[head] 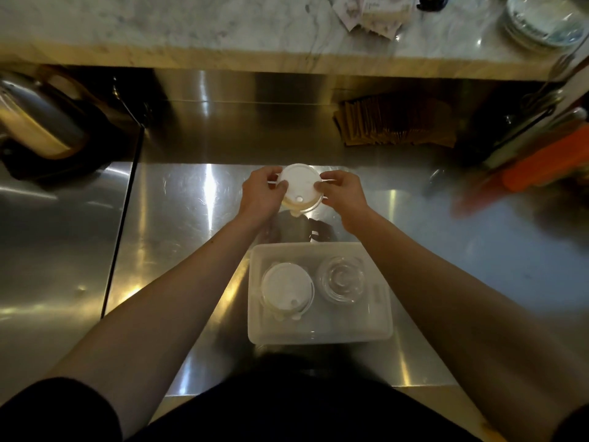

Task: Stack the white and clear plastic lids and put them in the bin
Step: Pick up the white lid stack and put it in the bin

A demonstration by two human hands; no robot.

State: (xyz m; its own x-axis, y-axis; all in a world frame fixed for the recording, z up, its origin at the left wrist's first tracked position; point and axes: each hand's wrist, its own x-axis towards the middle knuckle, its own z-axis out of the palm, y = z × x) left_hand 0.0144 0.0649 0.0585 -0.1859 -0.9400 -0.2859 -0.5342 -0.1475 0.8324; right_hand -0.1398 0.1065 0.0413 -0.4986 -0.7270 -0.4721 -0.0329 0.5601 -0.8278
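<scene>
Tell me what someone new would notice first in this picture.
Both hands, left hand and right hand, hold a stack of white lids over the steel counter at centre. Nearer the person sits a translucent bin with white lids on its left and clear lids on its right.

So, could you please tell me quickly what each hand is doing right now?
Left hand: closed on the left edge of the white lid stack.
Right hand: closed on the same stack's right edge.
</scene>
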